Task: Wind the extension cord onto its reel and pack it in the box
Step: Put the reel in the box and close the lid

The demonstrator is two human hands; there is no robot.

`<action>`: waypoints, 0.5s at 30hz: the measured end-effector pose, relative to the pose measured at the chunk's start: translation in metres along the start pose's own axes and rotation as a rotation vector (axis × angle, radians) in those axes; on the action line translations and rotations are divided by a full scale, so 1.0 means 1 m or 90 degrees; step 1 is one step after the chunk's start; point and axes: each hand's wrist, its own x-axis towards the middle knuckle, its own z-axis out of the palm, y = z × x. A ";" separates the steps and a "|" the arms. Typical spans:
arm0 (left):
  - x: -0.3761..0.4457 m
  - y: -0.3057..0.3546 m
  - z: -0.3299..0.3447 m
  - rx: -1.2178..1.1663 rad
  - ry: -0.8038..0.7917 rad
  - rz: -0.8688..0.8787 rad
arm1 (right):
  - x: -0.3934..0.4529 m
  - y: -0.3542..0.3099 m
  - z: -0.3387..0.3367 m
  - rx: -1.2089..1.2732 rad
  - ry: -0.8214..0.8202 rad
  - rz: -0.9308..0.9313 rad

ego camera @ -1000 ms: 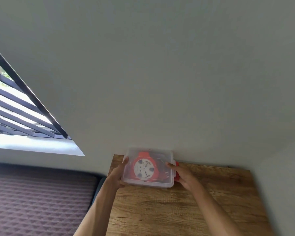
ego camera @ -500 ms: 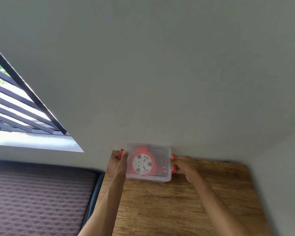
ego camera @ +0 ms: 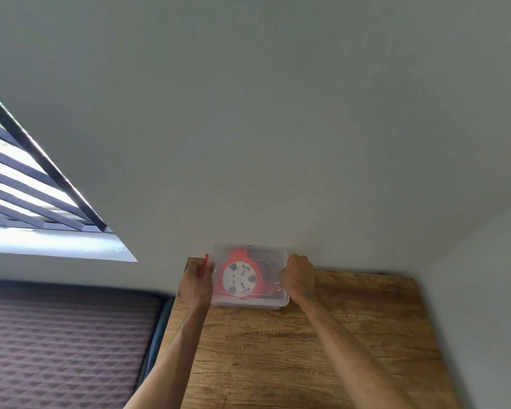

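In the head view, no brand, label or writing is showing clearly enough to read: the white face of the reel (ego camera: pixel 239 279) is carrying a few small dark marks, but they are blurring into specks. The red reel is lying flat inside the clear plastic box (ego camera: pixel 250 302), with its white round face turned up and the cord appearing as red lines running toward the right end of the box. The box is sitting with its lid on at the far edge of the wooden table (ego camera: pixel 307 349), pushed up against the pale wall (ego camera: pixel 278 113). The left hand (ego camera: pixel 196 283) is reaching forward on an outstretched arm and is curling around the left end of the box, its fingers closing over the red latch (ego camera: pixel 204 264), which is standing nearly upright beside the box wall. The right hand (ego camera: pixel 298 276) is reaching forward the same way and is pressing against the right end of the box, knuckles up and fingers bent tightly; it seems to be clamping on the latch there, though the hand is covering that part, so this cannot be told for sure. To the left of the table a patterned mattress (ego camera: pixel 65 343) is lying lower down, and above it a barred window (ego camera: pixel 27 184) is letting in bright light.
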 end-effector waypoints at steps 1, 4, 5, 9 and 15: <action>0.000 -0.002 -0.004 -0.005 -0.020 0.011 | -0.002 0.002 0.001 0.009 0.008 0.002; 0.001 -0.004 -0.017 0.063 -0.085 0.050 | -0.010 0.003 -0.002 0.063 0.012 0.034; 0.003 -0.005 -0.019 0.100 -0.103 0.066 | -0.010 0.005 -0.005 0.077 0.011 0.039; 0.006 0.008 -0.026 0.188 -0.117 0.121 | -0.012 0.007 -0.030 0.060 0.034 -0.007; 0.002 0.100 -0.046 0.301 0.036 0.522 | -0.008 -0.033 -0.151 0.057 0.481 -0.288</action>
